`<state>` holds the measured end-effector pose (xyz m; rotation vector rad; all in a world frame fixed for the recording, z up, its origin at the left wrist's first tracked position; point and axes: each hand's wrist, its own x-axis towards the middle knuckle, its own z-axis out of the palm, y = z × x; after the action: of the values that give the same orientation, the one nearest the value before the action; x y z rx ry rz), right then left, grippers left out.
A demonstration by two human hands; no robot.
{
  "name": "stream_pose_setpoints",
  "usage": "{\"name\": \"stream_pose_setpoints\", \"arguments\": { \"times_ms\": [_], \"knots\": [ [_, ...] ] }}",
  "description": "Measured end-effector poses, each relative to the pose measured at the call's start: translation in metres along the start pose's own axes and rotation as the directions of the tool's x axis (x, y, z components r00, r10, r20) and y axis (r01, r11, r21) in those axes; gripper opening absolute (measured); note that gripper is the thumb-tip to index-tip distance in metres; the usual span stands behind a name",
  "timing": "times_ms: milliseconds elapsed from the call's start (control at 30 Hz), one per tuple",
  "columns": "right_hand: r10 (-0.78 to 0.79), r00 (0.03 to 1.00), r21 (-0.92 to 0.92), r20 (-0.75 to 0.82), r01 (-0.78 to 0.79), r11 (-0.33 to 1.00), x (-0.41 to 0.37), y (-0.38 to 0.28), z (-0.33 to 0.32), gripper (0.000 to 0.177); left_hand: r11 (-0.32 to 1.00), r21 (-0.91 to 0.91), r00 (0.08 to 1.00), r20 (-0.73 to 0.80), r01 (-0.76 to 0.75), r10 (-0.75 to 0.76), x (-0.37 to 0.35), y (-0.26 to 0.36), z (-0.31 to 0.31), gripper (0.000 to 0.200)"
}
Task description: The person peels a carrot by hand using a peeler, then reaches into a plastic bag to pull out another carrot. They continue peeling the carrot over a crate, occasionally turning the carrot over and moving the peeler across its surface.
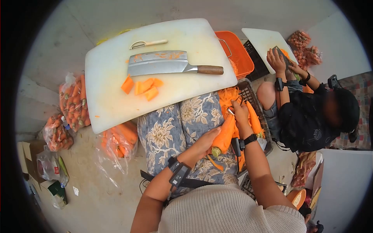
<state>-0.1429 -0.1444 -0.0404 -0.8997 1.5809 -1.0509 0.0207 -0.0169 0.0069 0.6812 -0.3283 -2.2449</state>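
Observation:
My left hand [208, 141] is closed around a large carrot [224, 136], its greenish stem end towards me. At the carrot's far end my right hand [241, 113] grips a peeler [230, 111]; its metal head touches the carrot, and my fingers hide most of the handle. Under both hands lie orange carrot peelings [229, 94] over a dark plastic crate [245, 90]. Another carrot [253, 118] rests in the crate, right of my right hand. One strip of peel [215, 163] hangs below the held carrot.
On a white cutting board [186, 35] ahead lie a cleaver [157, 64], a second peeler [149, 43] and several carrot chunks [147, 85]. Bags of carrots [74, 101] stand left. An orange bin [237, 54] is behind the crate. A co-worker [307, 112] cuts at another board [262, 39].

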Motion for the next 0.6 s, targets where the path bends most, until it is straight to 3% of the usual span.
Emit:
{"name": "stream_pose_setpoints", "arguments": {
  "times_ms": [67,133,167,200,267,400,467,500,567,600],
  "knots": [
    [-0.042,0.998,-0.015,-0.039,0.041,0.999,0.006,0.005,-0.009,0.021,1.000,-0.005,1.000,0.015,0.010,-0.010,-0.003,0.000,-0.003,0.047],
    [0.073,0.994,0.059,-0.085,-0.068,0.996,0.023,0.021,-0.032,0.018,1.000,-0.017,0.997,0.078,-0.017,0.018,-0.006,0.000,-0.007,0.046],
    [0.199,0.970,0.216,-0.139,-0.167,0.962,0.019,0.020,-0.033,0.014,1.000,-0.010,0.996,0.081,-0.027,0.028,-0.006,0.001,-0.008,0.046],
    [0.193,0.972,0.215,-0.133,-0.162,0.963,0.012,0.021,-0.039,0.014,0.998,-0.054,0.997,0.076,-0.018,0.022,-0.007,-0.001,-0.010,0.046],
    [0.332,0.943,0.213,-0.026,-0.319,0.924,-0.012,0.016,-0.050,0.015,0.995,-0.104,0.998,0.068,-0.011,0.018,-0.006,-0.004,-0.010,0.045],
    [0.371,0.929,0.265,-0.006,-0.357,0.896,-0.051,-0.001,-0.052,0.014,0.983,-0.181,0.991,0.135,0.035,-0.010,-0.004,-0.002,-0.014,0.049],
    [0.207,0.976,0.347,-0.064,-0.173,0.922,-0.075,-0.017,-0.041,0.017,0.980,-0.179,0.983,0.178,0.082,-0.050,-0.005,-0.003,-0.014,0.051],
    [0.210,0.975,0.355,-0.068,-0.173,0.919,-0.092,-0.031,-0.032,0.017,0.982,-0.179,0.987,0.158,0.064,-0.036,-0.006,-0.003,-0.012,0.053],
    [-0.057,0.997,0.255,0.050,0.043,0.966,-0.128,-0.056,-0.010,0.023,0.979,-0.192,0.993,0.105,0.069,-0.050,-0.006,-0.002,-0.013,0.055],
    [-0.058,0.997,0.259,0.048,0.044,0.965,-0.139,-0.057,-0.003,0.023,0.980,-0.187,0.993,0.105,0.072,-0.053,-0.006,-0.002,-0.012,0.055]
  ]
}}
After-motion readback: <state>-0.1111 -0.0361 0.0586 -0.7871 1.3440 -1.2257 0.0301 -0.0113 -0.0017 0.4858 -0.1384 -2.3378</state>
